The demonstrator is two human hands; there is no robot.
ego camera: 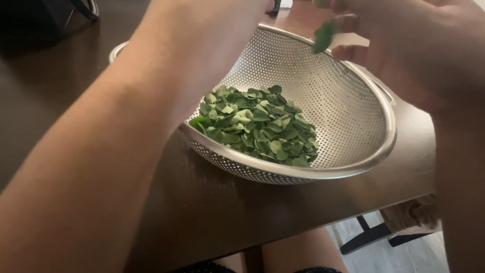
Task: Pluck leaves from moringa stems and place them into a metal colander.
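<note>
Two hands hover over the shiny metal bowl full of holes (348,101) — the right hand (419,50) pinches a small green leaf (323,36). I cannot tell what the left hand (202,45) holds. Best to let go low, over the pile of little green leaves (260,126) — none lands on the dark brown wooden table (202,207).

- The left forearm (101,167) crosses the view from the lower left toward the top, blocking the near-left side of the colander (348,116) and hiding its left rim.
- The right hand (419,50) hangs over the colander's far-right rim, its fingers (348,23) pinching a green leaf (323,36); that corner is closed.
- Between the two arms, open room leads straight down to the heap of leaves (257,126) in the bowl.
- The right inner wall of the colander is bare.
- The dark worktop (212,207) in front of the colander lies free up to its near edge.
</note>
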